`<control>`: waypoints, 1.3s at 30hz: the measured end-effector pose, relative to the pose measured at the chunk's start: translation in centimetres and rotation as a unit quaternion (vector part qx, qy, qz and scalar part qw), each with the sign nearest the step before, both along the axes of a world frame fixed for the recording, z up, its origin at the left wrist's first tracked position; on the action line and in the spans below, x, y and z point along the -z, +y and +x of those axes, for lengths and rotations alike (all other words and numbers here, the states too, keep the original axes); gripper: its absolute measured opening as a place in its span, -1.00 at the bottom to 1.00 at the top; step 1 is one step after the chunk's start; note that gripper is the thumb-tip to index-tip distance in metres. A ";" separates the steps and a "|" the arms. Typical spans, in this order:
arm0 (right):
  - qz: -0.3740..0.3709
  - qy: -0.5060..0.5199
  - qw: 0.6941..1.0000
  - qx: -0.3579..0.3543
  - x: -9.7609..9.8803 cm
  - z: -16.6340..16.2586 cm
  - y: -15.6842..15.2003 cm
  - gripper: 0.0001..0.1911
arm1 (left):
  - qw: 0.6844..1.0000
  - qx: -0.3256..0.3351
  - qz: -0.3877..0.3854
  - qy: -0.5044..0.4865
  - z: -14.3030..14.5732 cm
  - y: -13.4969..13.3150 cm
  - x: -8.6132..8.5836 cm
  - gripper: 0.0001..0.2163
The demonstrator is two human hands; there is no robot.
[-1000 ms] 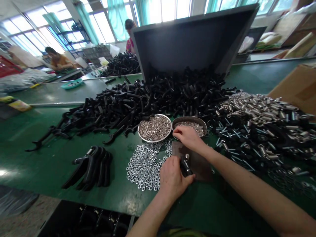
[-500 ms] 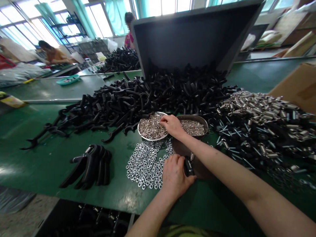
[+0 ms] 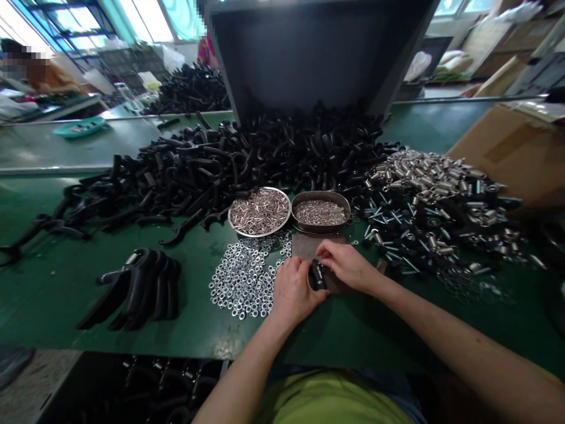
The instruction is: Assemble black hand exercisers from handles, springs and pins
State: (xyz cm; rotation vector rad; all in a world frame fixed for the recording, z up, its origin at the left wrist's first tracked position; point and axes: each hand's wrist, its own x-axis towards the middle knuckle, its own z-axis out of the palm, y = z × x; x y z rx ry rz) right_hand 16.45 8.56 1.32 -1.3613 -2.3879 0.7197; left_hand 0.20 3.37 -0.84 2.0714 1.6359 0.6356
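Observation:
My left hand (image 3: 295, 290) is wrapped round a small black plastic part (image 3: 317, 277), holding it over a flat brown plate (image 3: 304, 244). At the part's upper end, my right hand (image 3: 346, 263) has its thumb and fingers pinched together; whatever sits between the fingertips is too small to make out. Just left of my left hand spreads a pile of silvery ring-shaped nuts (image 3: 241, 282). Beyond the hands stand a round dish (image 3: 231, 222) full of small metal pins and an oval tin (image 3: 321, 228) holding tiny metal pieces.
Black plastic handles (image 3: 212, 159) are heaped across the back, before a tipped grey bin (image 3: 318, 59). Metal springs (image 3: 436, 176) and bolts lie to the right, near a cardboard box (image 3: 512, 147). Several handles (image 3: 150, 282) stand together at left. Two people are partly visible behind.
My right hand has come back from the dish of pins to the black part in my left hand. The view has shifted, so the table's things appear further left and higher.

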 end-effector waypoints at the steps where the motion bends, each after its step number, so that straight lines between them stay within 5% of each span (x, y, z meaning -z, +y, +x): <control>1: 0.006 -0.015 1.000 -0.003 -0.1 -0.2 0.1 -0.83 | 1.000 0.001 0.001 0.005 0.0 0.0 0.0 -0.62; 8: 0.045 -0.104 0.993 -0.044 -1.8 -3.3 -1.2 -0.88 | 0.994 -0.007 0.026 -0.107 0.0 0.1 0.6 -0.59; 12: 0.056 -0.118 0.990 -0.057 -1.7 -2.7 -1.2 -0.88 | 0.999 0.008 0.031 -0.041 -0.2 0.2 0.8 -0.54; 23: 0.026 -0.204 0.973 0.102 -1.3 0.2 11.7 -0.91 | 0.996 0.052 0.036 0.055 -0.3 -0.2 0.3 -0.46; 32: -0.007 -0.246 0.962 0.115 -0.4 0.3 12.4 -0.84 | 0.993 0.082 0.028 0.084 -0.5 -0.1 0.2 -0.38; 39: -0.002 -0.186 0.975 0.125 0.1 0.4 12.7 -0.92 | 0.993 0.087 0.034 0.073 -0.6 -0.3 -0.2 -0.37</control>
